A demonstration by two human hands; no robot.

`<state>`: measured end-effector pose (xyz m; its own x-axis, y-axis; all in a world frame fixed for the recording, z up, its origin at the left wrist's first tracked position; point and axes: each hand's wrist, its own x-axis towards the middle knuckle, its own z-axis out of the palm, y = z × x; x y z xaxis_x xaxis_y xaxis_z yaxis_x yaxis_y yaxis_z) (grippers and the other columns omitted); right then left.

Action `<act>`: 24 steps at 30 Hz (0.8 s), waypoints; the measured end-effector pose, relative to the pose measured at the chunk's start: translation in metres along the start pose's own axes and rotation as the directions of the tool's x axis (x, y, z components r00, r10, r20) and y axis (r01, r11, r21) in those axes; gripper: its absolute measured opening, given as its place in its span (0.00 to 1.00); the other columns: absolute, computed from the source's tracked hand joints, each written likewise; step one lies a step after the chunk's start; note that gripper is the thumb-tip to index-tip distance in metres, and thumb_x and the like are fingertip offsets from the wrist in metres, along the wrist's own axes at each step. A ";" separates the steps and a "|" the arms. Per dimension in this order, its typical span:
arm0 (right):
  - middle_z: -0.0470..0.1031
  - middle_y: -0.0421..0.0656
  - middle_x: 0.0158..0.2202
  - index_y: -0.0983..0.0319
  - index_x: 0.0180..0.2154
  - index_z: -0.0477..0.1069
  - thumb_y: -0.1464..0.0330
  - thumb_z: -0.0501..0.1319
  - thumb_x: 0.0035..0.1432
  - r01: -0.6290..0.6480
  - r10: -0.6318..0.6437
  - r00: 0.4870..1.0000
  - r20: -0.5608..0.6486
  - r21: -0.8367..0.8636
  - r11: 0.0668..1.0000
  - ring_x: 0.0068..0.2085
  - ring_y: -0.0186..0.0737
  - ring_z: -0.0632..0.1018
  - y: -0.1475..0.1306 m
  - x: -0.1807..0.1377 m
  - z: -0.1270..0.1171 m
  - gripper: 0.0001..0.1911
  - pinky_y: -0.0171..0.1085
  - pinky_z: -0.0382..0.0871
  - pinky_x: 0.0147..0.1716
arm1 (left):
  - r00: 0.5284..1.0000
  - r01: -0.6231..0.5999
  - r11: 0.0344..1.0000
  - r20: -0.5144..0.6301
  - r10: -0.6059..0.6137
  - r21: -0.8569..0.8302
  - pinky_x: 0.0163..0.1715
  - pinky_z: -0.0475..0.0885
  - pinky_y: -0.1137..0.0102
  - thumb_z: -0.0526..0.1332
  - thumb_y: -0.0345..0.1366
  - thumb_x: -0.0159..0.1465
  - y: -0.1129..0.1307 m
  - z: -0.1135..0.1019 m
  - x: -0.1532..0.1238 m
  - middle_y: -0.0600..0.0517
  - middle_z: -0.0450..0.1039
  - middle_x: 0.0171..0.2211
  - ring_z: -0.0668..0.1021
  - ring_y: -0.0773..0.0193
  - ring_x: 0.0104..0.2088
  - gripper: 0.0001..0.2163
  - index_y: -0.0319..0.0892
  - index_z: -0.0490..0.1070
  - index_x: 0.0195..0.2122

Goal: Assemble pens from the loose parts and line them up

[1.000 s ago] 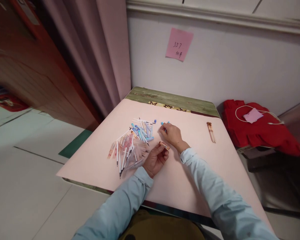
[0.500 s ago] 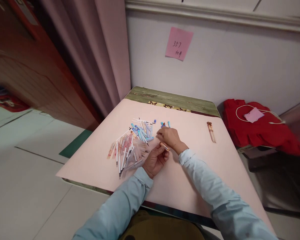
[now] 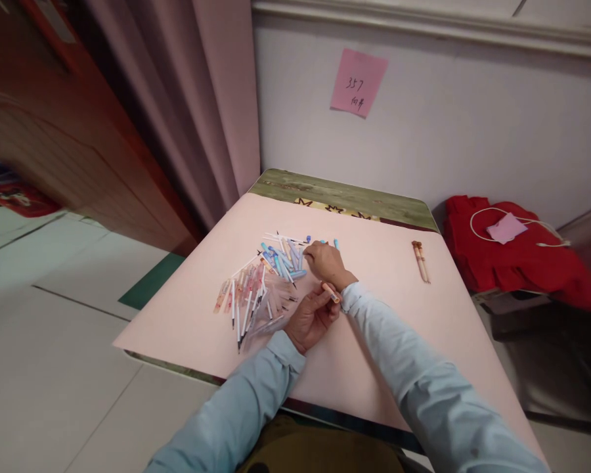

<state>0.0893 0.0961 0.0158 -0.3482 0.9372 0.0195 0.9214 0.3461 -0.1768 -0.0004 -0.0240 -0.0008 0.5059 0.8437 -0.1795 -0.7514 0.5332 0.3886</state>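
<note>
My left hand (image 3: 311, 323) is closed around a short peach-orange pen barrel (image 3: 330, 292), held at a tilt above the table. Just beyond it, my right hand (image 3: 328, 263) has its fingers curled and pressed together at the right edge of the pile of pen parts; whatever they pinch is too small to make out. Blue pen barrels (image 3: 279, 259) lie by its fingertips. Nearer me are pinkish clear barrels (image 3: 249, 281) and white refills (image 3: 233, 303) with dark tips, partly under a clear plastic bag (image 3: 266, 315).
Two brown-topped pens (image 3: 420, 263) lie side by side at the table's right. Small blue caps (image 3: 337, 244) lie behind my right hand. A pink sheet covers the table (image 3: 374, 368). Red cloth (image 3: 477, 256) with a white cord is on a seat at the right.
My right hand has moved left, from the small caps toward the blue barrels. My left hand still holds the peach-orange barrel at nearly the same place. The view has shifted slightly.
</note>
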 end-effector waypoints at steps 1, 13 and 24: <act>0.77 0.48 0.47 0.59 0.45 0.77 0.68 0.52 0.67 0.009 -0.009 1.000 0.000 0.001 1.000 0.46 0.42 0.77 0.000 -0.002 0.000 0.15 0.37 0.66 0.44 | 1.000 0.004 1.000 0.003 -0.004 -0.007 0.21 0.63 0.79 0.73 0.33 0.53 0.000 0.000 0.000 0.51 0.72 0.30 0.71 0.72 0.25 0.13 0.37 0.72 0.36; 0.76 0.50 0.46 0.62 0.44 0.75 0.68 0.50 0.68 -0.027 0.027 1.000 0.001 -0.068 0.997 0.44 0.42 0.77 0.003 -0.019 -0.007 0.15 0.36 0.67 0.40 | 0.994 -0.053 0.980 -0.106 0.032 -0.193 0.19 0.63 0.83 0.68 0.29 0.59 0.003 -0.003 0.003 0.52 0.69 0.29 0.68 0.76 0.24 0.08 0.34 0.74 0.38; 0.76 0.45 0.43 0.58 0.41 0.76 0.67 0.50 0.69 -0.157 0.156 0.987 -0.021 -0.069 0.985 0.39 0.39 0.77 0.010 -0.059 0.002 0.15 0.34 0.63 0.32 | 0.998 0.034 0.995 -0.053 -0.039 -0.097 0.21 0.66 0.82 0.71 0.28 0.55 0.000 -0.002 -0.002 0.48 0.75 0.33 0.71 0.74 0.25 0.11 0.35 0.74 0.39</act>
<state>0.1187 0.0447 0.0111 -0.1963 0.9805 0.0121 0.9744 0.1964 -0.1092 -0.0025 -0.0256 -0.0024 0.5119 0.8241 -0.2424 -0.7711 0.5652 0.2932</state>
